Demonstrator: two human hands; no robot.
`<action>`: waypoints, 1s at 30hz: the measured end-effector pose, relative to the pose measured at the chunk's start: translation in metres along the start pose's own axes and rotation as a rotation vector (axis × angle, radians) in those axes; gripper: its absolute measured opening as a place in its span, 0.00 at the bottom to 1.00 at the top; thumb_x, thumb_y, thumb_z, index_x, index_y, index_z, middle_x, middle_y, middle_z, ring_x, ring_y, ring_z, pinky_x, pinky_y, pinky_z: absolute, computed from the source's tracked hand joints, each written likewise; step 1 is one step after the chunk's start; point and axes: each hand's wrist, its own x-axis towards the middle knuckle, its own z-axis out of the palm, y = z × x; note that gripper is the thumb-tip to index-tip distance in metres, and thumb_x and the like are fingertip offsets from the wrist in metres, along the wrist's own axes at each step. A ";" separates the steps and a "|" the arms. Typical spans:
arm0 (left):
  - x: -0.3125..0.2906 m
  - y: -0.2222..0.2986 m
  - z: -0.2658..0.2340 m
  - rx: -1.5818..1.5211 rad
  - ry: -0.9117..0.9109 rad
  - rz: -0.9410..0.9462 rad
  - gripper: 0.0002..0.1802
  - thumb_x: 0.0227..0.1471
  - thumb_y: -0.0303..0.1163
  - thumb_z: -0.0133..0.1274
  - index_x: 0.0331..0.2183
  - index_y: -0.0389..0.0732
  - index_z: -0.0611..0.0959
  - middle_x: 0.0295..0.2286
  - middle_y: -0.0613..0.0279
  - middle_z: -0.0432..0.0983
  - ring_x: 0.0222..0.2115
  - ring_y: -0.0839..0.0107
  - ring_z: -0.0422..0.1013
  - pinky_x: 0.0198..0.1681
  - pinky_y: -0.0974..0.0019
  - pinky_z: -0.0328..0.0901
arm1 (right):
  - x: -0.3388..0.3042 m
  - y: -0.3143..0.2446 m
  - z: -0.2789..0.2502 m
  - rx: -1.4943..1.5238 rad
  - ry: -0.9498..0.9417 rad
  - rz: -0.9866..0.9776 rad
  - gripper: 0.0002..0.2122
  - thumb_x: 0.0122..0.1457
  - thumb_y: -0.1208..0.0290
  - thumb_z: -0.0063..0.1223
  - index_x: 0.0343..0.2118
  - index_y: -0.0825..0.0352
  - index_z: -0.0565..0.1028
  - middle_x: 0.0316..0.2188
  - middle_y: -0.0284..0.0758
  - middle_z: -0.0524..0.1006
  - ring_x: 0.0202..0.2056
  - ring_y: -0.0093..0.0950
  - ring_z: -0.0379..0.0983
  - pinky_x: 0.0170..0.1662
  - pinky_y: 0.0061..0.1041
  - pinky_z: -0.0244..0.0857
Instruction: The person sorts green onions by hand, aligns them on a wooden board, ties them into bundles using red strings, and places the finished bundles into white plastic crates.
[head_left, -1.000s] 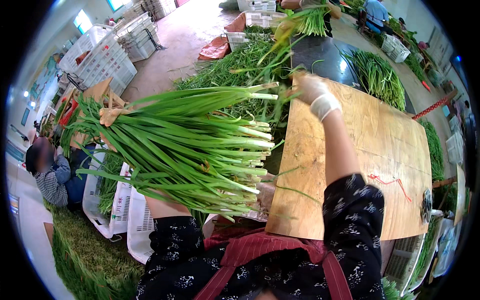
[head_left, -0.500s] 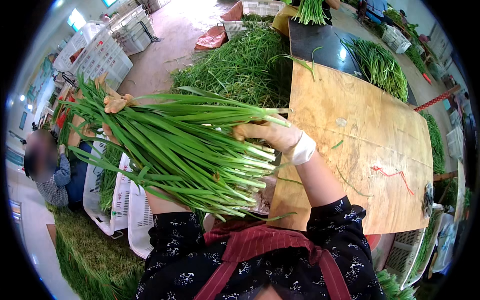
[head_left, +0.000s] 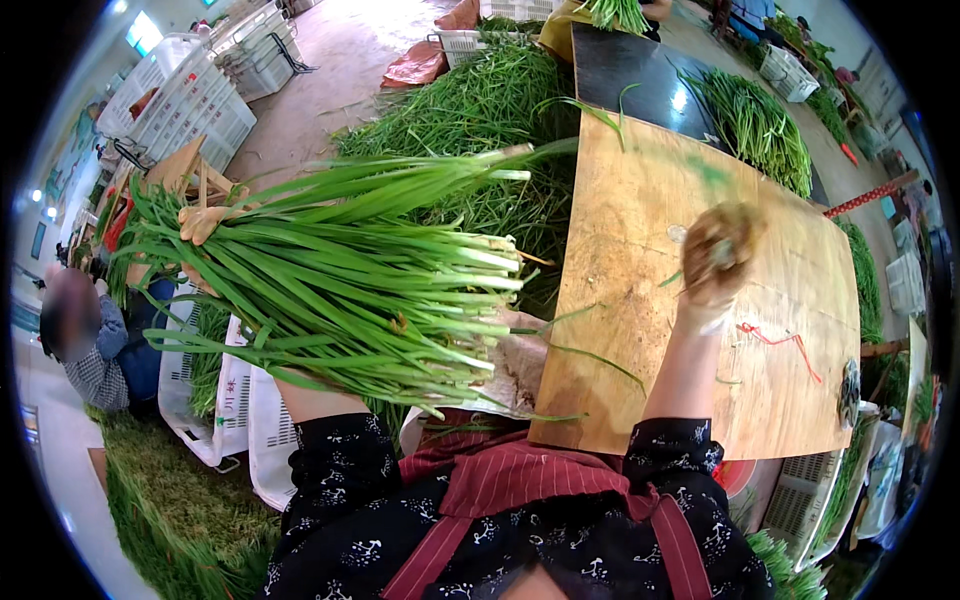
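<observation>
A thick bunch of garlic chives (head_left: 360,270), long flat green leaves with white stem ends, lies across my left forearm. My left hand (head_left: 205,224), in a tan glove, is closed round the leafy end at the left; the palm is hidden under the leaves. The white ends point right. A few stalks stick out above the others. My right hand (head_left: 722,250), in a similar glove, is over the wooden board (head_left: 620,350), away from the bunch. Its fingers are smeared by motion. A blurred green streak (head_left: 708,172) shows just above it.
A red string (head_left: 780,345) and loose leaves lie on the board. Beyond it, another bunch (head_left: 750,125) rests on a black surface. A large heap of greens (head_left: 470,130) is ahead. White crates (head_left: 190,100) stand at left, where another person (head_left: 95,345) sits.
My right hand has left the white stem ends and moved right over the board. The bunch has shifted slightly left, still in my left hand.
</observation>
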 end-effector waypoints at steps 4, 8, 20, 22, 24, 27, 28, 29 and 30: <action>0.000 -0.004 -0.005 0.036 -0.014 0.024 0.17 0.42 0.28 0.50 0.37 0.40 0.65 0.30 0.69 0.66 0.34 0.78 0.63 0.48 0.71 0.57 | 0.035 0.024 -0.024 -1.158 0.124 0.410 0.11 0.56 0.68 0.46 0.41 0.65 0.71 0.28 0.33 0.74 0.31 0.25 0.70 0.45 0.25 0.64; -0.005 -0.006 -0.001 0.079 0.004 0.070 0.15 0.44 0.29 0.48 0.36 0.41 0.65 0.31 0.70 0.66 0.34 0.77 0.63 0.49 0.69 0.56 | 0.042 0.084 -0.001 -1.344 -0.254 0.883 0.15 0.55 0.65 0.49 0.44 0.66 0.72 0.36 0.35 0.75 0.39 0.23 0.69 0.45 0.19 0.61; -0.010 0.008 -0.005 0.400 -0.133 -0.182 0.10 0.49 0.32 0.43 0.35 0.42 0.67 0.34 0.67 0.67 0.43 0.75 0.62 0.58 0.61 0.47 | 0.051 0.046 -0.016 -1.453 0.363 0.115 0.07 0.54 0.73 0.49 0.34 0.68 0.76 0.27 0.31 0.75 0.28 0.20 0.66 0.36 0.21 0.63; -0.014 0.028 -0.020 0.379 -0.130 -0.115 0.09 0.48 0.32 0.44 0.34 0.42 0.68 0.32 0.67 0.68 0.43 0.73 0.62 0.58 0.60 0.47 | 0.044 0.044 -0.038 -1.839 0.197 0.214 0.22 0.48 0.74 0.56 0.47 0.71 0.65 0.44 0.38 0.70 0.32 0.22 0.69 0.40 0.23 0.65; -0.021 0.038 -0.016 0.312 0.075 -0.184 0.08 0.48 0.32 0.44 0.33 0.42 0.70 0.29 0.67 0.69 0.42 0.73 0.63 0.58 0.61 0.47 | 0.027 0.067 -0.018 -1.583 -0.114 0.509 0.34 0.43 0.73 0.61 0.54 0.70 0.57 0.54 0.40 0.59 0.34 0.24 0.71 0.42 0.24 0.67; -0.033 0.023 -0.013 0.340 0.224 -0.073 0.09 0.47 0.32 0.44 0.34 0.42 0.70 0.30 0.68 0.69 0.39 0.74 0.65 0.58 0.62 0.48 | -0.002 0.113 0.010 -0.917 -0.219 0.954 0.34 0.43 0.70 0.62 0.55 0.65 0.58 0.52 0.35 0.62 0.41 0.22 0.67 0.46 0.23 0.61; -0.025 0.021 -0.013 0.371 0.182 -0.138 0.09 0.48 0.32 0.44 0.34 0.42 0.71 0.32 0.69 0.69 0.40 0.74 0.65 0.56 0.60 0.50 | -0.007 0.119 0.015 -0.830 -0.192 1.034 0.32 0.44 0.69 0.61 0.54 0.65 0.60 0.49 0.33 0.67 0.43 0.21 0.66 0.48 0.23 0.60; -0.026 0.017 -0.011 0.288 0.188 -0.205 0.10 0.48 0.32 0.44 0.35 0.42 0.71 0.32 0.70 0.69 0.40 0.74 0.64 0.56 0.60 0.51 | -0.005 0.118 0.022 -0.793 -0.098 1.128 0.29 0.45 0.68 0.60 0.52 0.67 0.63 0.46 0.33 0.70 0.44 0.21 0.66 0.47 0.22 0.60; -0.029 0.013 -0.007 0.205 0.194 -0.272 0.10 0.48 0.32 0.43 0.36 0.42 0.71 0.33 0.71 0.69 0.40 0.74 0.64 0.55 0.60 0.51 | -0.002 0.113 0.027 -0.730 -0.122 0.989 0.23 0.49 0.67 0.56 0.48 0.69 0.68 0.40 0.32 0.74 0.40 0.19 0.67 0.45 0.20 0.61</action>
